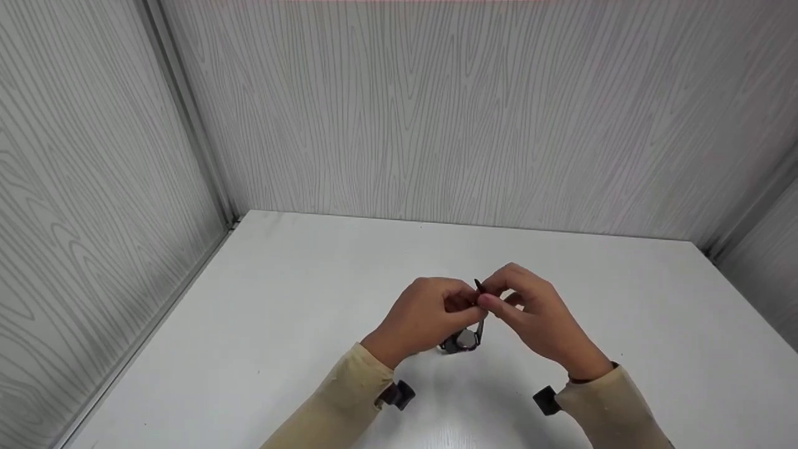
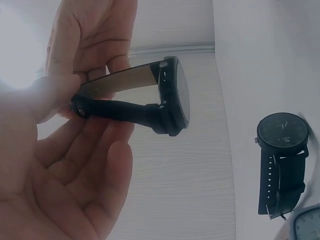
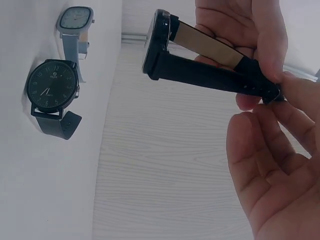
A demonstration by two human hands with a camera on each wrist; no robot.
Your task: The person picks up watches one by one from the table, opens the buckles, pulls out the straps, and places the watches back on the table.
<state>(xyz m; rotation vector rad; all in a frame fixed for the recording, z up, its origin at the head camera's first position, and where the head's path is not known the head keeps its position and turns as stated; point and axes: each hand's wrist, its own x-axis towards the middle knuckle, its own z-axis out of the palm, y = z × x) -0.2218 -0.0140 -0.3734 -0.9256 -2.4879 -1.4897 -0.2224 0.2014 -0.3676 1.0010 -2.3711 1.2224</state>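
A wristwatch (image 2: 171, 95) with a black strap, tan on its inner side, is held between my two hands, its strap bent into a loop. My left hand (image 1: 421, 315) pinches the strap near the buckle end. My right hand (image 1: 539, 312) grips the same end with thumb and fingertips, touching the left fingers. In the right wrist view the black strap (image 3: 205, 75) runs from the case to the fingertips, which partly cover the buckle. The case hangs away from the fingers, its face turned edge-on. In the head view the hands partly hide the dark watch parts beneath them.
On the white tabletop (image 1: 299, 280) lie a round black watch (image 3: 52, 85) and a squarish pale-blue watch (image 3: 76, 20). The left wrist view shows a round black watch (image 2: 283, 132) and part of a squarish one (image 2: 307, 225). Wood-patterned panels (image 1: 405, 112) stand around the table.
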